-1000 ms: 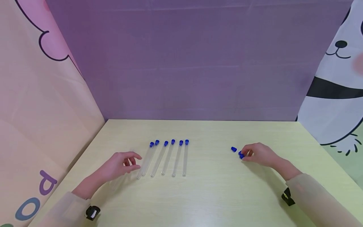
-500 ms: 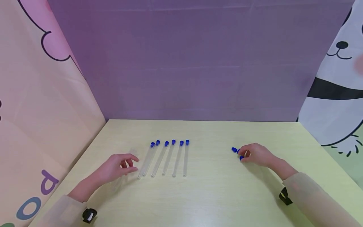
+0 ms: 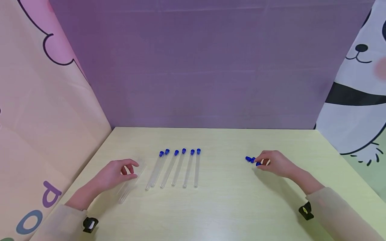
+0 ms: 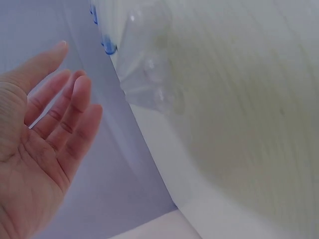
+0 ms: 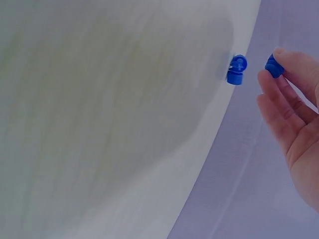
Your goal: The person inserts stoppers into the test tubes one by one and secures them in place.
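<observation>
My right hand (image 3: 275, 164) pinches a small blue cap (image 5: 274, 66) between thumb and fingertips, a little above the table in the head view. Beside it lie loose blue caps (image 3: 248, 158) on the tabletop, close together. My left hand (image 3: 116, 173) hovers over clear test tubes (image 3: 126, 194) without caps at the left; its fingers are apart and loosely bent, with nothing between them in the left wrist view. The hand partly hides those tubes. To their right several clear tubes with blue caps (image 3: 169, 170) lie side by side, capped ends pointing away.
The pale wooden table (image 3: 223, 207) ends at a purple backdrop (image 3: 211, 67). Printed cloth panels stand at the left (image 3: 54, 110) and right (image 3: 356, 117). Each wrist carries a small black device, the left one (image 3: 90, 224) and the right one (image 3: 306, 211).
My left hand has moved left, away from the capped tubes and over the uncapped ones. My right hand has picked a blue cap up from the loose ones and lifted slightly.
</observation>
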Motion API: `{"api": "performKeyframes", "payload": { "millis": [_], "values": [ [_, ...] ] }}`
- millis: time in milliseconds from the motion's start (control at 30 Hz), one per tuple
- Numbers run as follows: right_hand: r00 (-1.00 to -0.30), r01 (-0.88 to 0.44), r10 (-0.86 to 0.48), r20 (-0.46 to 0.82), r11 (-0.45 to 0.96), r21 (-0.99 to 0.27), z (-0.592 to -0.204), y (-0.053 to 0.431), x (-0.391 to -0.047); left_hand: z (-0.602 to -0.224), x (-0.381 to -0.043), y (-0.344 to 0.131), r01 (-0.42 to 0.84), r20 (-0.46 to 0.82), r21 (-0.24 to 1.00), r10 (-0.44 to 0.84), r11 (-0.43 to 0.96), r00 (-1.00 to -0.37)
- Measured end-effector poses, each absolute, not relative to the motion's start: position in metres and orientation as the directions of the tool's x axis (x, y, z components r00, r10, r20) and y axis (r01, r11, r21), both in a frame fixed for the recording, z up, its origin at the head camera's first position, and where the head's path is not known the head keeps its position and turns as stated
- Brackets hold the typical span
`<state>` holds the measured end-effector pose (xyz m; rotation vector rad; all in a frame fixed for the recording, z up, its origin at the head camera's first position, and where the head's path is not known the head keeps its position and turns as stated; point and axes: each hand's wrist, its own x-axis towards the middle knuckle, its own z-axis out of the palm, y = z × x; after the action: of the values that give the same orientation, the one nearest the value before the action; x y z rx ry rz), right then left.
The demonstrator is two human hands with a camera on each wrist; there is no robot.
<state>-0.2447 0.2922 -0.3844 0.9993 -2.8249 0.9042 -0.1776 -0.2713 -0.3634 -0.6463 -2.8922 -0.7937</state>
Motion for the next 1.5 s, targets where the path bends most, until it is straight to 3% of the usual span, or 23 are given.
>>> {"api": "performKeyframes", "payload": {
  "millis": [767, 1500],
  "values": [
    [-0.709, -0.700, -0.578, 0.403, 0.508, -0.503, -0.376, 0.295, -0.213, -0.373, -0.195, -0.277, 0.351, 0.040, 0.485, 0.380, 0.801, -0.924],
    [-0.708, -0.701, -0.569, 0.419, 0.494, -0.514, -0.378, 0.294, -0.203, -0.388, -0.201, -0.265, 0.286, -0.007, 0.535, 0.343, 0.795, -0.939]
  ]
}}
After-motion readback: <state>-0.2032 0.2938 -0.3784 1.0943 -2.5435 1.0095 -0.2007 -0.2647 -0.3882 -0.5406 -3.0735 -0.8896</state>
